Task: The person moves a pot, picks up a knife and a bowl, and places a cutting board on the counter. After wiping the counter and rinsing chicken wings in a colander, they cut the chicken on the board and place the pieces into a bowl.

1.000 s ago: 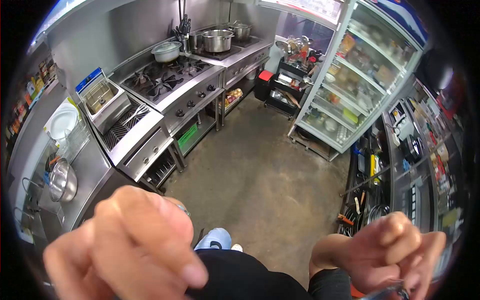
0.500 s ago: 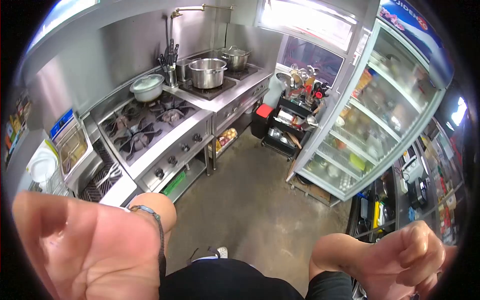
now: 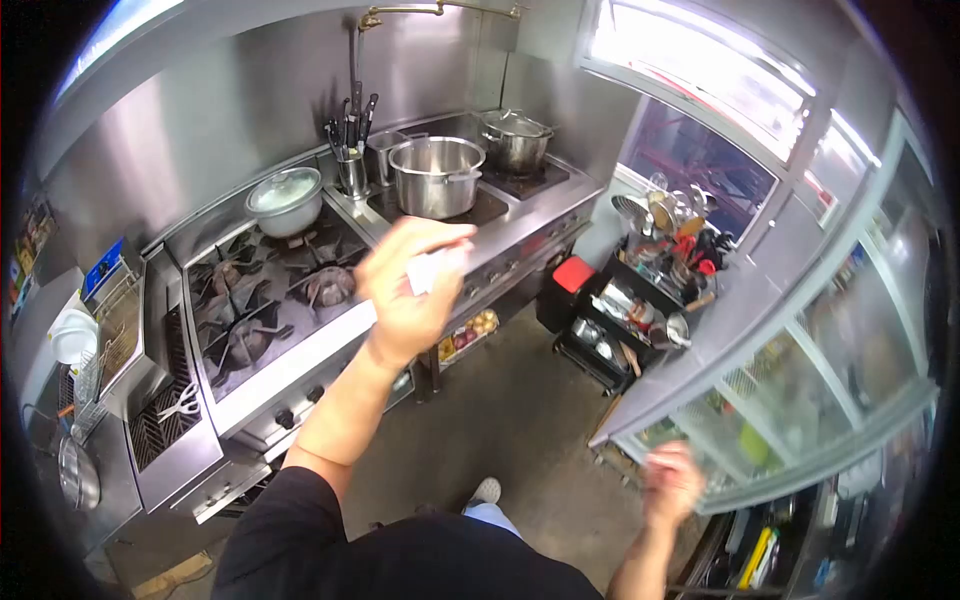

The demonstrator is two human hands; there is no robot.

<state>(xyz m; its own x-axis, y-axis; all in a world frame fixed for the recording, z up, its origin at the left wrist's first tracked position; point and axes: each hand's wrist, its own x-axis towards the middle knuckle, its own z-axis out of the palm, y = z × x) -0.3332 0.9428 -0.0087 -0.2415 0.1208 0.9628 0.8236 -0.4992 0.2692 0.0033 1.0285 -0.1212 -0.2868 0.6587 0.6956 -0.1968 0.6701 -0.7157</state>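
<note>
My left hand (image 3: 405,300) is raised in front of the stove's front edge, in the middle of the view. Its fingers curl around a small white thing (image 3: 428,270), whose kind I cannot make out. Behind that hand stands a large steel pot (image 3: 437,180) without a lid, apart from the fingers. My right hand (image 3: 674,485) is low on the right, close to the lower corner of the glass-door fridge (image 3: 800,390). Motion smears its fingers, so their state and any contact with the fridge cannot be told.
A lidded pot (image 3: 285,203) sits on the gas burners (image 3: 245,340). Another lidded pot (image 3: 515,142) stands farther back, near a knife holder (image 3: 352,175). Scissors (image 3: 180,402) lie at the left. A black utensil cart (image 3: 640,290) and a red-lidded bin (image 3: 572,278) stand ahead.
My left hand has gone from palm-up close to the camera to reaching forward, curled around a white thing. My right hand has moved left, away from the lower right. The view has turned left.
</note>
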